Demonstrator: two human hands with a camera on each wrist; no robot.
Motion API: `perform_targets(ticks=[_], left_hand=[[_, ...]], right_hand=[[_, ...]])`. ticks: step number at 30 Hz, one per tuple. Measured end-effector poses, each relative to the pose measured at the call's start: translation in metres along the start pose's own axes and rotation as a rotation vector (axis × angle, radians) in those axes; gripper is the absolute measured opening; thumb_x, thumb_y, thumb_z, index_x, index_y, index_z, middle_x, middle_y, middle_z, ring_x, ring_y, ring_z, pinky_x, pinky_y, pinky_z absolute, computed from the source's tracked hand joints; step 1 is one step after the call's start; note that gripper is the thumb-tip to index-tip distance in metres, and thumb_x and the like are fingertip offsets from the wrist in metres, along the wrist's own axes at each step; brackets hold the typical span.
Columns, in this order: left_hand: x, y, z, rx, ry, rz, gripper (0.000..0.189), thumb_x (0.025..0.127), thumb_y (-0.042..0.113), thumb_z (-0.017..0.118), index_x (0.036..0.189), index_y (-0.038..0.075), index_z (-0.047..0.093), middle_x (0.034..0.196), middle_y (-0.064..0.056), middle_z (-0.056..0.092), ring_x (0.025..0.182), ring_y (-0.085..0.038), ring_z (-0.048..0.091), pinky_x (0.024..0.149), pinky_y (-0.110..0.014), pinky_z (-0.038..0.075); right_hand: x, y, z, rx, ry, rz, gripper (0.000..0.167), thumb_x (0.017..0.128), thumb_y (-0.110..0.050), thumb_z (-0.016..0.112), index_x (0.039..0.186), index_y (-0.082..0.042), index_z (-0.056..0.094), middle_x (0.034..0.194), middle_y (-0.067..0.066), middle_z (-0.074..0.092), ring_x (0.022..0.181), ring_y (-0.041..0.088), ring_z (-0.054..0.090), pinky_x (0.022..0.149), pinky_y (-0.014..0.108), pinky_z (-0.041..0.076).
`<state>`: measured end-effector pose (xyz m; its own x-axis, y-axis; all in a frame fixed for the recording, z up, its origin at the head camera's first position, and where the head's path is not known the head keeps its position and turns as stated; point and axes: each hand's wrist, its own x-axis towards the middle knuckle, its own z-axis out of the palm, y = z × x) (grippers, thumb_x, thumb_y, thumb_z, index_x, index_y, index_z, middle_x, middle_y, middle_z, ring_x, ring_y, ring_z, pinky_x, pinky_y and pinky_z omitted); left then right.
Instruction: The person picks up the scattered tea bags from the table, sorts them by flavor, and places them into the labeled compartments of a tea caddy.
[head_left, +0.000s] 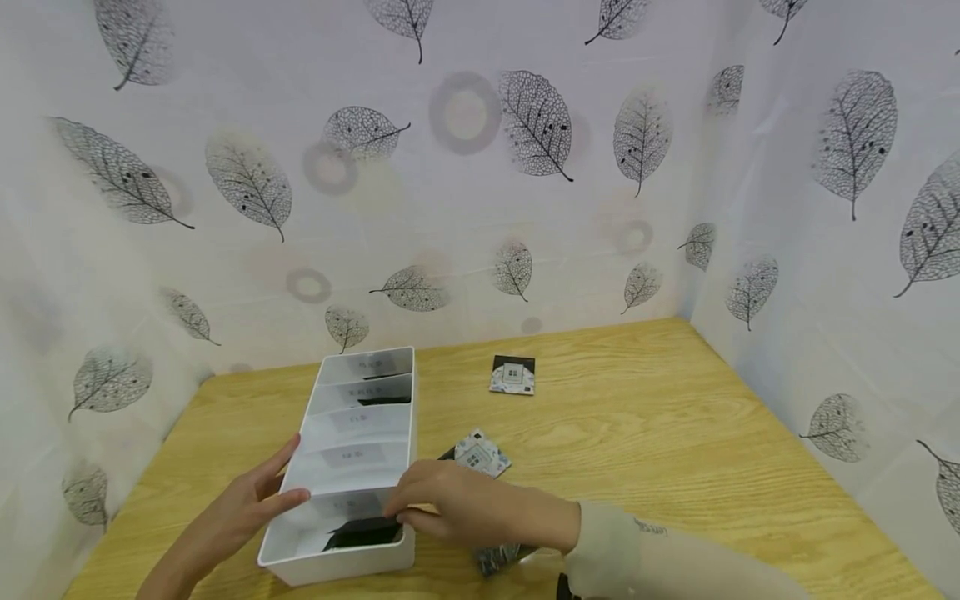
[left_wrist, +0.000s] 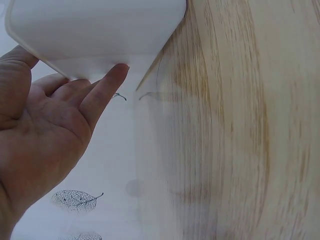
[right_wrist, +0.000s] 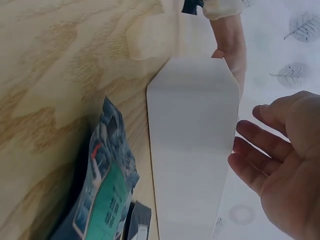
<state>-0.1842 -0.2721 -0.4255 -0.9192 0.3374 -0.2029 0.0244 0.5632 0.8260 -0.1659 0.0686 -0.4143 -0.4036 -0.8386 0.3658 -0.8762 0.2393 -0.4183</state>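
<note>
A long white divided box [head_left: 412, 433] stands on the table with paper labels on its dividers. On the left side, my left hand [head_left: 247, 504] holds it, thumb over the rim and fingers against the outer wall; the left wrist view shows fingertips on the white wall [left_wrist: 100, 30]. My right hand [head_left: 457, 500] reaches over the right rim at the front compartment, fingertips beside a dark packet [head_left: 363, 532] lying there. In the right wrist view that hand [right_wrist: 285, 155] has loosely bent fingers at the rim, thumb apart, and nothing shows between them.
A square floral packet [head_left: 513, 375] lies farther back on the table [head_left: 637, 417]. Another floral packet [head_left: 482, 454] is right of the box, partly behind my right hand. A packet with a green label [right_wrist: 107, 205] is under the right forearm. Dark packets [head_left: 385, 400] show in rear compartments.
</note>
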Motion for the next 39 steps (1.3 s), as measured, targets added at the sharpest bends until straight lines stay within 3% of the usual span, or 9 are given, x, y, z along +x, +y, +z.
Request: perform_targets(ticks=[5,8,14,17,22,25,31,35,39], left_hand=[[0.001,0.001,0.0,-0.004,-0.002,0.005,0.089,0.104,0.031,0.064,0.166,0.005,0.005,0.17,-0.024,0.004,0.146,-0.049,0.032,0.089,-0.017,0.046],[0.002,0.002,-0.001,-0.012,-0.004,0.02,0.089,0.104,0.03,0.064,0.166,0.005,0.005,0.169,-0.024,0.004,0.146,-0.049,0.032,0.089,-0.017,0.046],[0.001,0.003,-0.001,-0.016,-0.004,0.013,0.089,0.104,0.03,0.064,0.166,0.004,0.006,0.169,-0.024,0.004,0.146,-0.05,0.031,0.089,-0.017,0.046],[0.0,0.003,-0.001,-0.019,-0.004,0.01,0.089,0.104,0.03,0.065,0.165,0.004,0.006,0.17,-0.024,0.004,0.147,-0.05,0.031,0.089,-0.016,0.046],[0.0,0.003,-0.001,-0.024,-0.006,0.01,0.089,0.104,0.029,0.064,0.166,0.005,0.006,0.17,-0.023,0.004,0.148,-0.049,0.029,0.089,-0.015,0.045],[0.0,0.003,-0.001,-0.019,-0.008,0.009,0.089,0.104,0.03,0.064,0.166,0.005,0.005,0.17,-0.024,0.004,0.147,-0.05,0.03,0.089,-0.016,0.045],[0.0,0.002,-0.001,0.0,-0.009,0.0,0.089,0.104,0.031,0.064,0.165,0.003,0.005,0.169,-0.025,0.004,0.146,-0.05,0.032,0.091,-0.019,0.047],[0.0,0.0,-0.001,0.009,-0.007,-0.004,0.089,0.104,0.031,0.064,0.165,0.004,0.005,0.169,-0.025,0.003,0.146,-0.05,0.031,0.095,-0.025,0.048],[0.0,0.001,-0.001,0.01,-0.006,-0.006,0.089,0.104,0.031,0.064,0.166,0.005,0.005,0.169,-0.025,0.004,0.147,-0.05,0.031,0.093,-0.022,0.048]], right_hand=[[-0.012,0.009,-0.014,0.122,0.112,0.098,0.019,0.103,-0.007,0.064,0.119,-0.004,0.074,0.113,0.003,0.074,0.097,0.0,0.063,0.084,0.014,0.05],[-0.019,0.017,-0.022,0.18,0.19,0.198,0.02,0.103,-0.007,0.064,0.119,-0.003,0.074,0.11,0.004,0.076,0.09,0.001,0.065,0.079,0.019,0.053],[-0.032,0.03,-0.033,0.269,0.276,0.473,0.021,0.103,-0.015,0.065,0.119,-0.005,0.074,0.113,0.006,0.075,0.099,0.012,0.068,0.082,0.027,0.055],[-0.038,0.035,-0.036,0.261,0.293,0.535,0.023,0.103,-0.017,0.067,0.12,-0.004,0.073,0.113,0.009,0.074,0.098,0.019,0.068,0.08,0.028,0.055],[-0.042,0.04,-0.032,0.241,0.274,0.597,0.028,0.1,-0.017,0.07,0.122,0.001,0.07,0.116,0.015,0.071,0.099,0.025,0.068,0.079,0.031,0.055],[-0.044,0.043,-0.026,0.217,0.243,0.657,0.036,0.098,-0.019,0.072,0.125,0.005,0.067,0.12,0.018,0.069,0.103,0.028,0.066,0.084,0.039,0.056],[-0.047,0.048,-0.014,0.099,0.19,0.769,0.046,0.094,-0.025,0.077,0.126,0.007,0.067,0.122,0.021,0.066,0.11,0.035,0.063,0.09,0.05,0.054],[-0.048,0.049,-0.006,-0.019,0.164,0.81,0.052,0.089,-0.03,0.082,0.123,0.007,0.069,0.114,0.019,0.065,0.099,0.029,0.062,0.08,0.046,0.055],[-0.048,0.05,0.0,-0.082,0.137,0.839,0.055,0.086,-0.035,0.084,0.121,0.005,0.071,0.105,0.013,0.061,0.088,0.021,0.053,0.067,0.037,0.049]])
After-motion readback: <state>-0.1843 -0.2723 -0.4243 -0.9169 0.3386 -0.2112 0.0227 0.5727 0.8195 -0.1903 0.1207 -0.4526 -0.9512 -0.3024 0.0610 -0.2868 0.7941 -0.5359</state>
